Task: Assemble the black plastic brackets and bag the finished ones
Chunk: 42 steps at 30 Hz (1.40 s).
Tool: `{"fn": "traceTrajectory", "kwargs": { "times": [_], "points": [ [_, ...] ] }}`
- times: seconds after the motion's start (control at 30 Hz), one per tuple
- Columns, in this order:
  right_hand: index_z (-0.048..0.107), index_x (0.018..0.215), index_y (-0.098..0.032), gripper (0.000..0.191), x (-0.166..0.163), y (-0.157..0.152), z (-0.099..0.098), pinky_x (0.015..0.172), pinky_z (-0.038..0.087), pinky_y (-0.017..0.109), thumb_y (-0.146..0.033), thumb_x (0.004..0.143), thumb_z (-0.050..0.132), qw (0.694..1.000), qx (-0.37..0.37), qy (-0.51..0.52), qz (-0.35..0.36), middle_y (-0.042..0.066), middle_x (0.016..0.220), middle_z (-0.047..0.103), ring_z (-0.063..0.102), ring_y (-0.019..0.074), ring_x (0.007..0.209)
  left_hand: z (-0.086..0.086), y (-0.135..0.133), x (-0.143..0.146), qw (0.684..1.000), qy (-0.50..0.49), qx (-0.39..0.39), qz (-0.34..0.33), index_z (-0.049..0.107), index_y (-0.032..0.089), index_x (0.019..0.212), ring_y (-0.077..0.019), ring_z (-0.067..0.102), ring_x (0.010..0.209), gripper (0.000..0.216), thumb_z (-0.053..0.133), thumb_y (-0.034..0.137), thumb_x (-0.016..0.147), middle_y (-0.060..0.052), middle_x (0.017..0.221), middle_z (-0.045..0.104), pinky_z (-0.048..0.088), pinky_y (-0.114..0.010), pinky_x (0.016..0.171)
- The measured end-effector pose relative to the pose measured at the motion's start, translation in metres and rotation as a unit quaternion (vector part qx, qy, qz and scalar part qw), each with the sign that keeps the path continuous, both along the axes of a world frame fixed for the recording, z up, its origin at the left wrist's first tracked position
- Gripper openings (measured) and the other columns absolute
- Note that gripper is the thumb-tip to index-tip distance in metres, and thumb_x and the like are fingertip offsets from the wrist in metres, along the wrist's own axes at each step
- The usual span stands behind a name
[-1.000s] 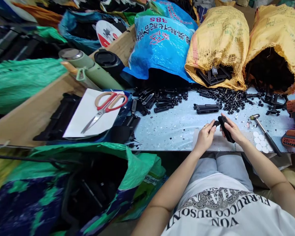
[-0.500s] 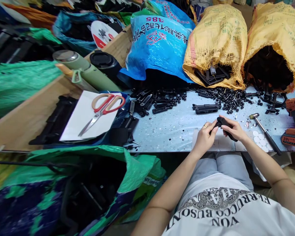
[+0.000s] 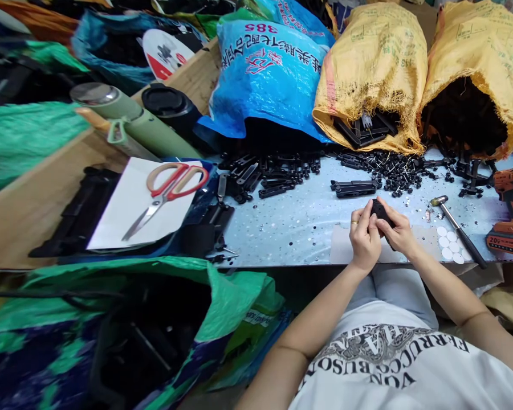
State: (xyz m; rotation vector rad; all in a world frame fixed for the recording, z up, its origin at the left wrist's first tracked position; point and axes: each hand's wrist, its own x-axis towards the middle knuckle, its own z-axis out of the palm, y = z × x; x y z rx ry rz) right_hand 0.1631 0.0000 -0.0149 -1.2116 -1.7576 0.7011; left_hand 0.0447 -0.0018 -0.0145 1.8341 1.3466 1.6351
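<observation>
Black and chunky, a small plastic piece point(image 3: 379, 209) sits clamped between both my hands, low over the near part of the pale blue speckled tabletop point(image 3: 299, 222). My left hand point(image 3: 365, 239), a ring on one finger, curls its fingers over the piece's left side. My right hand point(image 3: 397, 232) presses thumb and fingers against the right side. The two hands touch around it, so most of the piece is hidden from me.

Just beyond my hands lies a long black assembled bar point(image 3: 354, 188), and beside it spreads a scatter of small black pins and caps point(image 3: 399, 171). To my right a slim metal-headed hammer point(image 3: 458, 229) lies slantwise next to a cluster of white round discs point(image 3: 451, 246), with an orange cordless drill point(image 3: 509, 228) at the table's edge. Two yellow woven sacks point(image 3: 371, 74) and a blue printed sack point(image 3: 269, 74) lie open-mouthed at the back, spilling black parts. Far to my left, red-handled scissors point(image 3: 166, 191) rest on a white sheet of paper point(image 3: 128, 219).
</observation>
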Motion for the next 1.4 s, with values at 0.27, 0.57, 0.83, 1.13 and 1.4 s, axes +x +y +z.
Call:
{"fn": "traceTrajectory", "kwargs": {
  "times": [0.27,0.57,0.83,1.13,1.4],
  "points": [
    [0.037,0.141,-0.027,0.051,0.011,0.017,-0.021,0.083,0.051,0.033,-0.046,0.093,0.036,0.99,-0.041,-0.127,0.04,0.006,0.116,0.062,0.062,0.0192,0.095,-0.036,0.008,-0.008,0.995,0.003,-0.098,-0.019,0.05,0.018,0.126,-0.0197,0.058,0.099,0.039,0.03,0.032,0.096,-0.012,0.106,0.06,0.049,-0.036,0.086],
    [0.046,0.13,-0.012,0.046,0.168,0.167,-0.017,0.092,0.038,0.041,-0.01,0.086,0.032,0.839,-0.076,-0.489,-0.226,0.017,0.128,0.051,0.043,0.0276,0.118,-0.038,0.008,-0.026,0.87,0.432,-0.11,-0.211,0.053,0.025,0.124,-0.0296,0.033,0.131,0.047,0.045,0.008,0.081,-0.01,0.132,0.05,0.022,-0.058,0.106],
    [0.05,0.124,-0.015,0.037,0.206,0.17,-0.015,0.091,0.034,0.042,-0.025,0.09,0.037,0.806,-0.078,-0.568,-0.15,0.016,0.114,0.057,0.052,0.0268,0.103,-0.025,0.022,-0.034,0.815,0.536,-0.093,-0.201,0.053,0.019,0.118,-0.0224,0.056,0.09,0.031,0.043,0.016,0.09,-0.009,0.093,0.063,0.038,-0.041,0.082],
    [0.055,0.114,-0.019,0.046,0.165,0.088,0.024,0.06,0.036,0.028,-0.054,0.091,0.035,0.811,-0.076,-0.557,-0.162,0.012,0.1,0.064,0.059,0.0237,0.083,-0.037,0.016,-0.026,0.894,0.367,-0.145,-0.213,0.053,0.017,0.119,-0.0226,0.055,0.1,0.036,0.054,0.034,0.087,-0.009,0.103,0.061,0.044,-0.035,0.084],
    [0.057,0.115,-0.018,0.044,0.109,0.017,0.016,0.065,0.04,0.029,-0.049,0.094,0.034,0.884,0.026,-0.466,-0.016,0.011,0.099,0.065,0.06,0.0219,0.085,-0.026,0.047,0.011,0.957,0.05,-0.202,-0.203,0.047,0.018,0.129,-0.011,0.059,0.071,0.053,0.057,0.043,0.084,-0.009,0.107,0.061,0.05,-0.025,0.063]
  ]
}}
